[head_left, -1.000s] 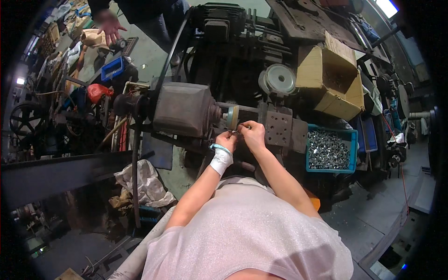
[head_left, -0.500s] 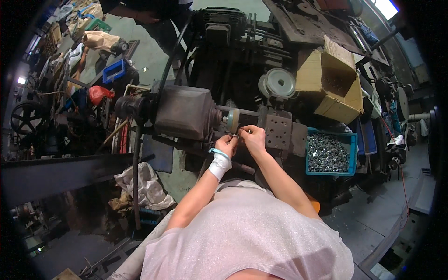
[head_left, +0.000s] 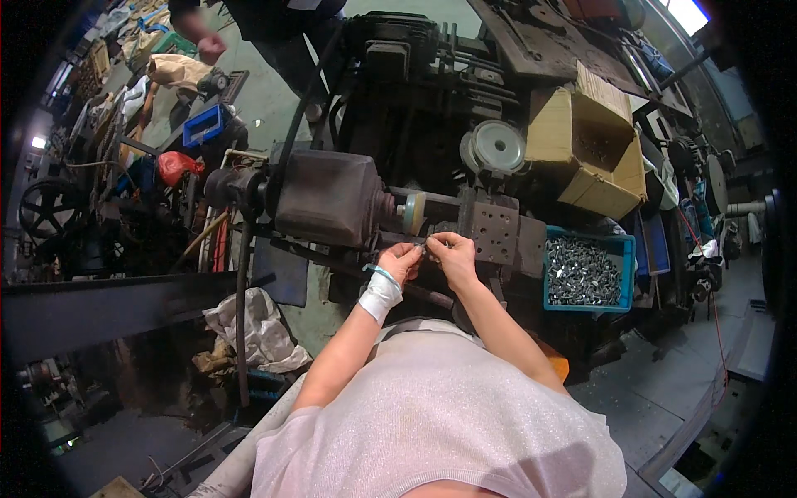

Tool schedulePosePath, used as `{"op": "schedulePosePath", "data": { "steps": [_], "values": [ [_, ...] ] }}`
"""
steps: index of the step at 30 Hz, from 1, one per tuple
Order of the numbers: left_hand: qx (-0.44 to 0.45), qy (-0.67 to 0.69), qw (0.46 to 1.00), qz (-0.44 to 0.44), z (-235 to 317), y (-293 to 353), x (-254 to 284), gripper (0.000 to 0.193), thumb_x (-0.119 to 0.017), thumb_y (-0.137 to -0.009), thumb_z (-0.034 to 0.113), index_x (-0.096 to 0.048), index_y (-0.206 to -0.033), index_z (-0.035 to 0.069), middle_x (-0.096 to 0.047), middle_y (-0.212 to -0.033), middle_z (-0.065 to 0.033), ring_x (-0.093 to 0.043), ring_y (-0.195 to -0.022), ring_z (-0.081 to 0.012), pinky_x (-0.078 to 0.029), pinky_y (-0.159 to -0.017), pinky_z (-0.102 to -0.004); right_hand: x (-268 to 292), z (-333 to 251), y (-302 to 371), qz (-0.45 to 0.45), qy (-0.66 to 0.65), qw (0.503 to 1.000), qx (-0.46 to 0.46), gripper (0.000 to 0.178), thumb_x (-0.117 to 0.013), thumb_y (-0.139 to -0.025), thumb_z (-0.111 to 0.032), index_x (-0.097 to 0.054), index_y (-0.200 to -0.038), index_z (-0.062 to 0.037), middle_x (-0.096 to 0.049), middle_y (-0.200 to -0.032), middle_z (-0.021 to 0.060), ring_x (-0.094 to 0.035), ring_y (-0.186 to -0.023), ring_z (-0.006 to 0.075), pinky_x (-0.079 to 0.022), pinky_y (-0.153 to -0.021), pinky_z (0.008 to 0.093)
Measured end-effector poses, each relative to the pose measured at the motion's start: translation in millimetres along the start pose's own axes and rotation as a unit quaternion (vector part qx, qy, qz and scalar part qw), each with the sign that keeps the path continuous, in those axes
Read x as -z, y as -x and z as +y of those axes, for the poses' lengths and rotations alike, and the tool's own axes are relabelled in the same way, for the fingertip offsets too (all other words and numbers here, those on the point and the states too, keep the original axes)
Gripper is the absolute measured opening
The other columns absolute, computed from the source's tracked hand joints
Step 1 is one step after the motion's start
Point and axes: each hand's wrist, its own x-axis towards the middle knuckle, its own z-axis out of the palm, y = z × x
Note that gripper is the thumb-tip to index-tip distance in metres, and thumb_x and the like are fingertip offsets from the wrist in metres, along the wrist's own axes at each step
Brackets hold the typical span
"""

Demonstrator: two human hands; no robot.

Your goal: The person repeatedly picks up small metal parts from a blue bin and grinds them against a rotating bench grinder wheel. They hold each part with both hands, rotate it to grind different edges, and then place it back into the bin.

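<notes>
My left hand (head_left: 399, 262), with a white wrap and a light-blue band at the wrist, is closed in a pinch. Facing it, my right hand (head_left: 453, 256) pinches too, fingertips nearly meeting. Between them is a small metal piece (head_left: 423, 247), mostly hidden by fingers; its exact kind is too small to make out. Just beyond the hands, a pale, tan-rimmed wheel (head_left: 413, 213) sits on the spindle of a dark machine housing (head_left: 325, 199). To the right of my right hand stands a metal block with holes (head_left: 495, 232).
A teal crate (head_left: 549, 305) of small metal pieces sits at the right. Behind it stands an open cardboard box (head_left: 550, 133), beside a round metal disc (head_left: 499, 145). A co-worker (head_left: 278, 21) stands at the far left. A dark upright bar (head_left: 242, 315) rises left of me.
Both my hands have drawn slightly back from the wheel, toward me, still pinching together. The co-worker's arm has shifted left, and a hand now shows lower beside the body.
</notes>
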Motion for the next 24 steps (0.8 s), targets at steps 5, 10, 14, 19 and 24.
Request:
{"op": "schedulePosePath", "data": {
  "steps": [5, 10, 14, 19, 24],
  "values": [
    [-0.034, -0.105, 0.992, 0.054, 2, -7, -5, 0.013, -0.059, -0.078, 0.014, -0.054, -0.072, 0.004, -0.051, -0.06, 0.0003, -0.043, -0.047, -0.0075, -0.033, -0.042, -0.0212, -2, 20, -21, 0.034, 0.058, 0.995, 0.07, 0.02, -0.063, -0.07, -0.012, -0.063, -0.08, 0.0047, -0.059, -0.063, 0.0076, -0.052, -0.056, 0.0113, -0.042, -0.052, 0.0249],
    [-0.056, -0.109, 0.986, 0.114, -6, -22, -5, 0.013, -0.059, -0.077, 0.012, -0.054, -0.069, 0.003, -0.052, -0.057, -0.0009, -0.045, -0.044, -0.0089, -0.034, -0.04, -0.0223, -6, 21, -30, 0.049, 0.099, 0.992, 0.067, 0.02, -0.063, -0.069, -0.013, -0.063, -0.08, 0.0034, -0.061, -0.064, 0.0112, -0.054, -0.056, 0.0141, -0.042, -0.054, 0.0274],
    [-0.065, -0.106, 0.983, 0.139, -9, -25, -9, 0.013, -0.06, -0.076, 0.011, -0.054, -0.069, 0.003, -0.052, -0.058, -0.0011, -0.046, -0.045, -0.0089, -0.035, -0.041, -0.0226, -7, 24, -33, 0.063, 0.097, 0.991, 0.07, 0.02, -0.063, -0.068, -0.014, -0.063, -0.079, 0.0026, -0.061, -0.065, 0.0131, -0.056, -0.058, 0.0152, -0.043, -0.056, 0.0279],
    [-0.076, -0.103, 0.981, 0.149, -11, -24, -10, 0.013, -0.06, -0.075, 0.012, -0.054, -0.067, 0.003, -0.052, -0.056, -0.0013, -0.046, -0.045, -0.009, -0.035, -0.041, -0.0229, -6, 25, -32, 0.064, 0.122, 0.988, 0.076, 0.019, -0.062, -0.068, -0.014, -0.064, -0.079, 0.0014, -0.062, -0.067, 0.0143, -0.058, -0.06, 0.0151, -0.044, -0.058, 0.0278],
    [-0.11, -0.173, 0.973, 0.111, -11, -16, -6, 0.018, -0.058, -0.078, 0.017, -0.055, -0.066, 0.003, -0.052, -0.055, -0.0015, -0.047, -0.046, -0.009, -0.037, -0.042, -0.0224, -6, 15, -19, 0.065, 0.098, 0.987, 0.108, 0.019, -0.061, -0.07, -0.015, -0.063, -0.079, 0.0017, -0.062, -0.068, 0.0104, -0.057, -0.06, 0.0161, -0.044, -0.057, 0.0268]
  ]
}}
